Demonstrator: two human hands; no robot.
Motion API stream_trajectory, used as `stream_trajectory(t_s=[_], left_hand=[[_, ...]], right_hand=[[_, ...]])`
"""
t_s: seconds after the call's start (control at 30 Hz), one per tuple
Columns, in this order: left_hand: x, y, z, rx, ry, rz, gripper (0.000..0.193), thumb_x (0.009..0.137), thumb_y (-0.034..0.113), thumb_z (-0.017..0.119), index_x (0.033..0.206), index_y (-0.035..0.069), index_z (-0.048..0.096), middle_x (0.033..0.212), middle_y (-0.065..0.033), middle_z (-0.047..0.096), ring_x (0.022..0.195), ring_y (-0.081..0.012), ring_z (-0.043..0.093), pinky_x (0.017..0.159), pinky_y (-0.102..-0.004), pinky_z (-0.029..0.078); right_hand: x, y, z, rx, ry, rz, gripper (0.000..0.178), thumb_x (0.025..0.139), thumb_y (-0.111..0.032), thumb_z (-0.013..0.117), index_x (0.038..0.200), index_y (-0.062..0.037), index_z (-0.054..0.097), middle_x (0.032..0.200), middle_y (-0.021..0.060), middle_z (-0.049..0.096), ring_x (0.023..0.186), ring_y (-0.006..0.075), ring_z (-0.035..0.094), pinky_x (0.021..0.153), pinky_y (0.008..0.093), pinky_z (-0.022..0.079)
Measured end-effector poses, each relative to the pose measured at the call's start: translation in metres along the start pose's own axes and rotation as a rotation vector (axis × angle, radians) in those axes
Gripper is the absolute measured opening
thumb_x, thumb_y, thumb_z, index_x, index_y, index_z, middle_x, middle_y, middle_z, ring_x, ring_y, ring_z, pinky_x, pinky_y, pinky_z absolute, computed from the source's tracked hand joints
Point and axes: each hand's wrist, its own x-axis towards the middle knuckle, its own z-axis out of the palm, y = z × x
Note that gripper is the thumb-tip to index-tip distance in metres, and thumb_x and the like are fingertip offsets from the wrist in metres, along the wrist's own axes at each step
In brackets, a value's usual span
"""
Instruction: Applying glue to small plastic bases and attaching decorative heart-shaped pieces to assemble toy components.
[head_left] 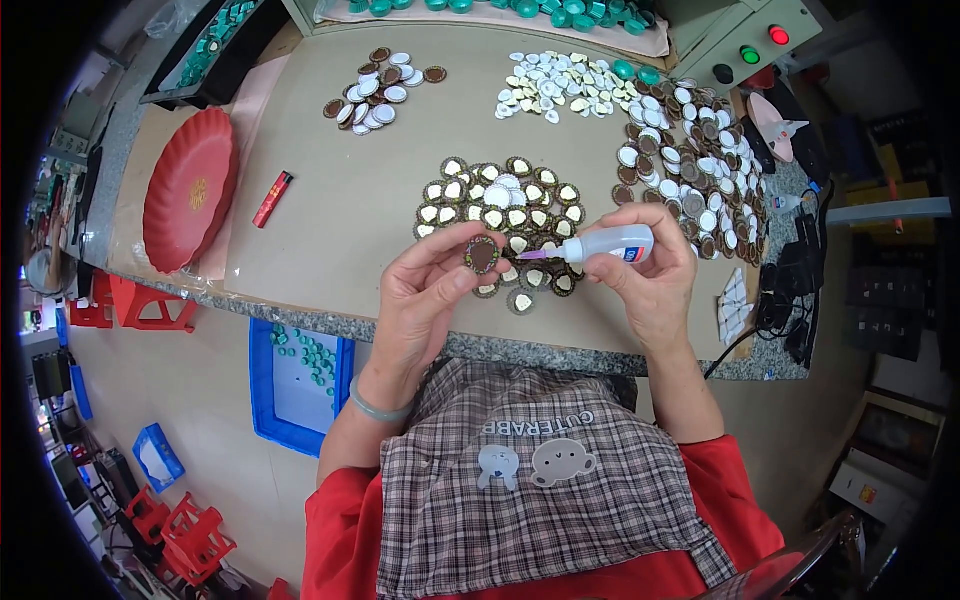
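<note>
Between the thumb and fingers of my left hand (430, 280) is a round brown disc (484, 255) with a patterned, scalloped rim, its brown face showing. My right hand (650, 270) grips a white glue bottle (612, 243) lying sideways. The bottle's thin purple nozzle (535, 255) points left at the disc, with its tip close to the rim; I cannot tell whether they touch. Behind and below both hands spreads a cluster of similar rimmed discs (518, 218), most with a pale, shiny piece in the middle. A few plain white discs rest on top of that cluster.
Brown-and-white discs (700, 170) are heaped at the right, and a smaller pile (380, 90) lies far left. Small pale pieces (560, 85) are scattered at the back. A red fluted tray (190, 190) and a red tube (272, 200) sit left. A blue bin (300, 390) stands below the table edge.
</note>
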Motion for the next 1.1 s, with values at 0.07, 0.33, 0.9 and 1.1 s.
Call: stream_trajectory(t_s=[0.07,0.33,0.9,1.1], left_hand=[[-0.001,-0.001,0.0,-0.001,-0.002,-0.004,0.04,0.085,0.006,0.064,0.123,-0.002,0.053,0.114,-0.0191,0.061,0.099,-0.0261,0.064,0.088,-0.0351,0.053],[-0.002,-0.004,0.005,0.013,-0.011,-0.026,0.041,0.085,0.006,0.065,0.123,-0.002,0.053,0.114,-0.0195,0.061,0.1,-0.0264,0.063,0.088,-0.0369,0.052],[-0.003,-0.009,0.003,0.0,-0.011,-0.039,0.04,0.084,0.005,0.065,0.122,-0.002,0.053,0.115,-0.0198,0.06,0.102,-0.0262,0.062,0.09,-0.0376,0.052],[0.001,-0.008,0.004,-0.023,-0.002,-0.046,0.04,0.085,0.006,0.064,0.123,-0.003,0.053,0.115,-0.0199,0.06,0.104,-0.0269,0.061,0.091,-0.0395,0.051]], right_hand=[[-0.004,0.001,0.001,-0.202,0.015,-0.133,0.037,0.081,-0.004,0.071,0.113,0.0007,0.054,0.094,0.0088,0.064,0.073,0.0096,0.061,0.063,0.0209,0.051],[-0.01,0.001,0.006,-0.36,0.075,-0.319,0.042,0.089,-0.016,0.063,0.124,0.0031,0.05,0.09,0.0102,0.065,0.069,0.0109,0.06,0.059,0.0228,0.05],[-0.012,-0.002,0.008,-0.698,0.013,-0.604,0.048,0.078,-0.007,0.071,0.121,0.0045,0.053,0.086,0.0153,0.065,0.075,0.0212,0.065,0.062,0.029,0.052],[-0.009,0.0,0.008,-0.634,0.008,-0.536,0.044,0.081,-0.008,0.069,0.121,0.0037,0.053,0.086,0.0147,0.066,0.073,0.0188,0.065,0.06,0.0263,0.052]])
